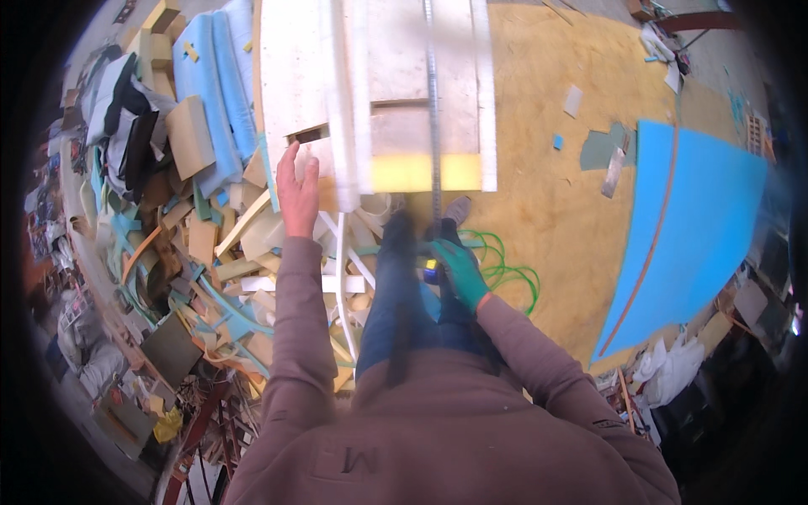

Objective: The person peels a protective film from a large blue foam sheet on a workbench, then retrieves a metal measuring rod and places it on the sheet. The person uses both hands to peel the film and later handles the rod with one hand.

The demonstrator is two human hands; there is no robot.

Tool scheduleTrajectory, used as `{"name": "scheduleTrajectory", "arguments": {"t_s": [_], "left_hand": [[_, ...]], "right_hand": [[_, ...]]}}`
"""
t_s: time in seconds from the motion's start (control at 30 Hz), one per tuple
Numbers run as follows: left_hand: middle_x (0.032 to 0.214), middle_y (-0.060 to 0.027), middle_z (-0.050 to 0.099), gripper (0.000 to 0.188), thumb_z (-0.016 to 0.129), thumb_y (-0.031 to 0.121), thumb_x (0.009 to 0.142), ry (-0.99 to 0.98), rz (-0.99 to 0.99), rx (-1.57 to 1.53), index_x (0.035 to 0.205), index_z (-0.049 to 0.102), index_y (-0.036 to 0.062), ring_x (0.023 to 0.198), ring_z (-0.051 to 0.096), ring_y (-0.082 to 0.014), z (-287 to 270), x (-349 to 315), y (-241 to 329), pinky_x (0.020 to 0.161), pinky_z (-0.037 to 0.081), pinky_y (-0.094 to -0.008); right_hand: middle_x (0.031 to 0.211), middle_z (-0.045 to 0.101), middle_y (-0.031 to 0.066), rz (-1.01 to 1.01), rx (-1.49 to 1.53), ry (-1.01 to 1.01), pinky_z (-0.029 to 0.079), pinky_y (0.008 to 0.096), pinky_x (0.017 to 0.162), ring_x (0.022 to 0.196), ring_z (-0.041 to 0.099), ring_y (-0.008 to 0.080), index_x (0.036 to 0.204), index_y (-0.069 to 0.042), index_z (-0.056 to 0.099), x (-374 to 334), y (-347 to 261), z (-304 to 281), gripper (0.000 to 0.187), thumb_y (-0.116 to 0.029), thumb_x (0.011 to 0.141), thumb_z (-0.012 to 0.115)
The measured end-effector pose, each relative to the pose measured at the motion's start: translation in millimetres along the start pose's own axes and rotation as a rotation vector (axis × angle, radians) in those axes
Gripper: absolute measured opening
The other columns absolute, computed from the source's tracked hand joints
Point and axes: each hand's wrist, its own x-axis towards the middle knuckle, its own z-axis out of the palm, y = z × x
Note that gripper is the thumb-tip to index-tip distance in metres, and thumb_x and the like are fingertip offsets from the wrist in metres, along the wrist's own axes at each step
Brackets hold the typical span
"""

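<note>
Landmark for all places: the white foam-edged frame [459, 76]; cannot tell whether it is one piece or two set side by side. Tape measure [431, 273], the thing in use, is just beyond the frame's near edge, on the person's side; its metal blade [434, 93] runs from the case over the yellow foam strip [404, 172] on that edge and along the frame's length until it leaves the view. Right hand [461, 268], in a green glove, is curled about the case; the thumb side is partly hidden, so exact finger placement cannot be told. Left hand [299, 189], bare, is part-open with fingers extended, at the frame's near left corner just beside a dark slot [310, 135]; it grips nothing visible, and whether the fingertips touch the frame is uncertain. Progress, judged from layout: blade already drawn out and laid lengthwise on the frame, so the measuring seems well under way. Far end of blade not visible; cannot tell whether it is hooked or whether a reading has been taken. Left over, as judged: blade not yet wound back into the case; no pencil or fresh mark made out. Surroundings: foam offcuts [202, 240] heaped left of the frame, green hose [509, 286] coiled off its near right corner, blue sheet [690, 227] well apart to its right.
</note>
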Motion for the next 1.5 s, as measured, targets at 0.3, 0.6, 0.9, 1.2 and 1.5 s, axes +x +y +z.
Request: {"name": "scheduleTrajectory", "arguments": {"t_s": [0.3,0.6,0.9,1.2,1.5], "left_hand": [[0.149,-0.0279,0.059,0.057,0.068,0.029,0.103,0.123,-0.369,-0.112,0.147,0.058,-0.007,0.141,0.055,-0.0368,-41.9,-10.6,-149.5,0.119,0.041,-0.0438],[0.15,-0.0285,0.056,0.081,0.072,0.034,0.1,0.262,-0.656,-0.15,0.161,0.036,-0.0048,0.139,0.054,-0.0409,-10.1,-53.5,-145.1,0.12,0.041,-0.0476],[0.127,-0.0149,0.069,0.081,0.067,0.026,0.105,0.011,-0.77,-0.688,0.168,0.021,0.0045,0.101,0.07,-0.0192,-19.8,-66.0,-96.4,0.074,0.053,-0.0319],[0.117,-0.0085,0.072,0.071,0.064,0.033,0.109,-0.037,-0.643,-0.715,0.167,0.03,0.0085,0.095,0.072,-0.0159,-16.4,-74.2,-111.4,0.079,0.052,-0.029],[0.107,-0.0091,0.072,0.07,0.062,0.032,0.11,-0.055,-0.635,-0.739,0.168,0.031,0.0087,0.094,0.072,-0.015,-17.9,-71.5,-96.7,0.082,0.052,-0.0281]], "right_hand": [[0.127,0.071,0.0068,-0.123,-0.166,-0.105,0.052,0.0344,0.101,0.114,0.066,0.0175,0.13,-0.005,0.071,-0.9,-22.7,35.4,0.035,-0.03,0.114,0.052],[0.131,0.071,0.0047,0.072,0.026,-0.272,0.051,0.0317,0.102,0.117,0.067,0.0157,0.134,-0.005,0.07,30.1,-16.3,112.6,0.037,-0.03,0.116,0.05],[0.136,0.069,0.0165,0.122,-0.103,-0.257,0.055,0.0385,0.104,0.12,0.069,0.0317,0.136,-0.004,0.067,31.5,-32.5,152.1,0.033,-0.01,0.113,0.045],[0.126,0.073,0.0094,-0.108,-0.249,-0.25,0.05,0.0361,0.1,0.111,0.063,0.0196,0.136,-0.005,0.071,30.7,-0.4,164.5,0.041,-0.033,0.108,0.059],[0.116,0.068,0.0145,0.331,0.06,-0.184,0.055,0.0359,0.085,0.096,0.066,0.0256,0.135,-0.004,0.066,44.4,29.8,162.2,0.04,-0.008,0.095,0.067]]}}
